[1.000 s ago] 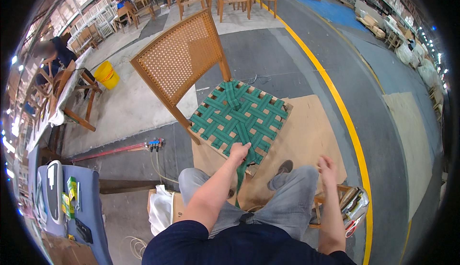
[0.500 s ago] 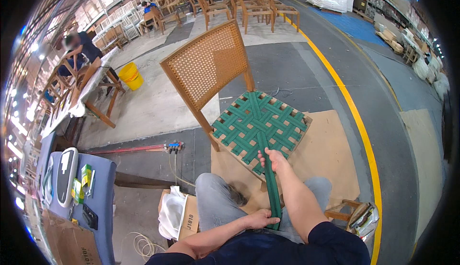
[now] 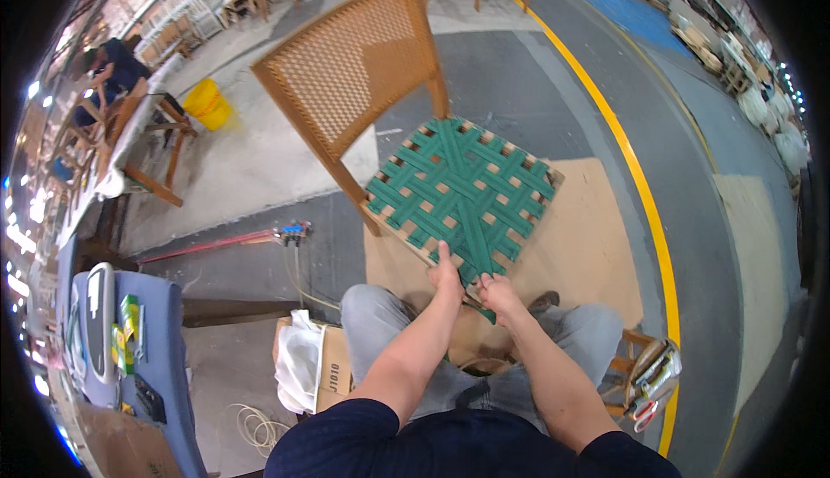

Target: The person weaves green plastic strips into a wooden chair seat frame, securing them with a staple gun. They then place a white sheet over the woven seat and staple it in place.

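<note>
A wooden chair with a woven cane backrest [image 3: 354,72] stands in front of me, its seat [image 3: 462,193] crossed by interlaced green webbing straps. At the near corner of the seat, my right hand [image 3: 499,295] is closed, pinching the green webbing strap [image 3: 472,232] that runs diagonally over the weave. A short loose end of it hangs below the edge. Just to the left, my left hand [image 3: 444,276] is closed at the seat's near edge, thumb pointing up along it. Its other fingers are hidden under the edge, so what they grip does not show.
Cardboard [image 3: 596,245] lies under the chair. On my left are a blue padded bench [image 3: 164,305] with small items, an open carton [image 3: 335,366] and an air hose fitting [image 3: 292,232]. A stool [image 3: 635,361] with scissors stands at my right. Farther off, a person [image 3: 121,67] works near a yellow bucket [image 3: 207,105].
Both hands have moved to the seat's near corner; the left came up from the strap's low end. The strap, stretched toward my lap before, now bends over the edge. My view has tilted down.
</note>
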Motion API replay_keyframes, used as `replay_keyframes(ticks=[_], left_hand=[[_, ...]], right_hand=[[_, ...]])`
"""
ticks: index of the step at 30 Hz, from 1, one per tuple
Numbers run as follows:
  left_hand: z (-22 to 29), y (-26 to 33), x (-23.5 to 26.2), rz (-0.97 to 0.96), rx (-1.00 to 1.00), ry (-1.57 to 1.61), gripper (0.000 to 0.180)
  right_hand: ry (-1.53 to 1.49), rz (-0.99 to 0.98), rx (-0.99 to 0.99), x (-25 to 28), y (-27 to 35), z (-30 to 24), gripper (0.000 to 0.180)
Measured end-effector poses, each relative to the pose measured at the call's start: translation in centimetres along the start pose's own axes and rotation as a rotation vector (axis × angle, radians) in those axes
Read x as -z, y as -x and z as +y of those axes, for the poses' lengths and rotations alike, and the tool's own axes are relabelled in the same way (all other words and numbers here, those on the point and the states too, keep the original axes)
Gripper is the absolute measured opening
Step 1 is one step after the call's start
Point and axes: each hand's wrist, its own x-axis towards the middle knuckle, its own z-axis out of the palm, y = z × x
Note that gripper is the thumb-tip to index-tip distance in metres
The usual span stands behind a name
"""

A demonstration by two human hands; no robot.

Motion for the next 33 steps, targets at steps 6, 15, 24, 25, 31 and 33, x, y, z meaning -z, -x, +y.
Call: replay_keyframes(ticks=[6,15,24,25,31,33], left_hand=[[-2.0,1.9,-3.5,0.065,0.031,0.077,0.072],[-1.4,1.9,-3.3,0.097,0.05,0.069,0.091],[-1.6,1.9,-3.6,0.133,0.027,-0.005,0.087],[-1.5,1.8,-3.5,0.125,0.021,0.001,0.088],[-1.5,1.3,-2.8,0.128,0.019,-0.013,0.087],[-1.7,2.2,-3.6,0.119,0.048,-0.025,0.086]], right_hand=[[0.287,0.136,0.059,5.2,1.0,3.3,0.033],[0.289,0.169,0.136,5.1,5.1,5.6,0.038],[0.425,0.163,0.038,5.8,2.8,8.8,0.039],[0.431,0.145,0.048,5.6,2.6,8.8,0.039],[0.428,0.115,-0.009,5.9,1.8,9.2,0.042],[0.602,0.116,0.05,7.5,0.9,9.9,0.043]])
